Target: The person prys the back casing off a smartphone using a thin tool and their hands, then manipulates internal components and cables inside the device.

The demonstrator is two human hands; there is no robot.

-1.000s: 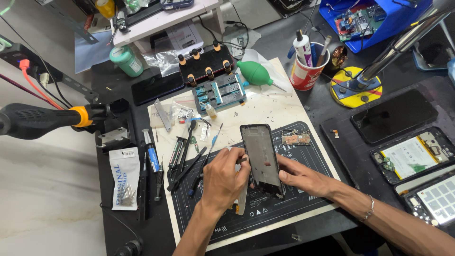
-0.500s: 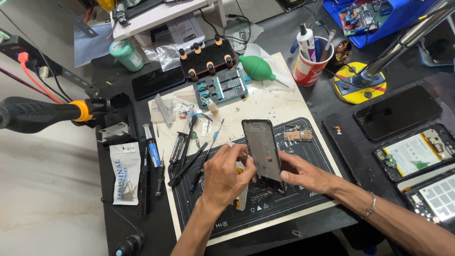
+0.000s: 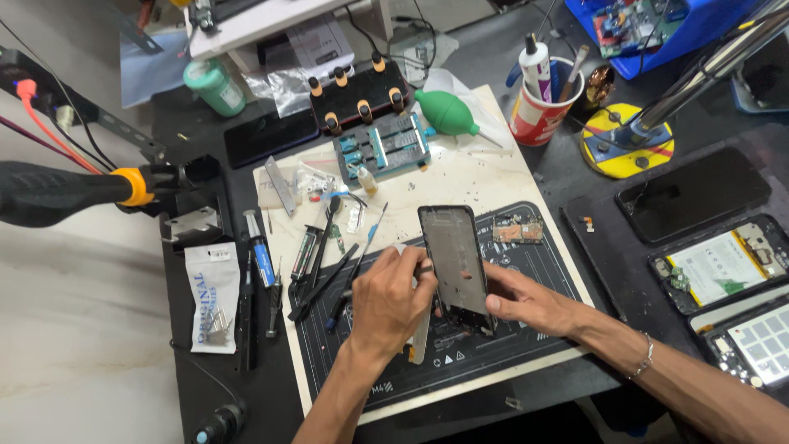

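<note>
**Both hands on a phone frame over the repair mat**

The left hand and the right hand meet at a dark phone frame, which stands tilted above the black repair mat near the middle of the bench. The right hand grips the frame's lower end from the right side, fingers closed around its edge. The left hand is curled against the frame's left edge, its fingertips pinched together on something thin; what it pinches is too small to tell. A pale flat strip lies under the left wrist on the mat.

Left of the hands, black tweezers and a blue-handled screwdriver lie just beside the mat. Further back sit a green air blower, a red cup holding tools, and a blue clamp fixture. To the right lie opened phones.
</note>
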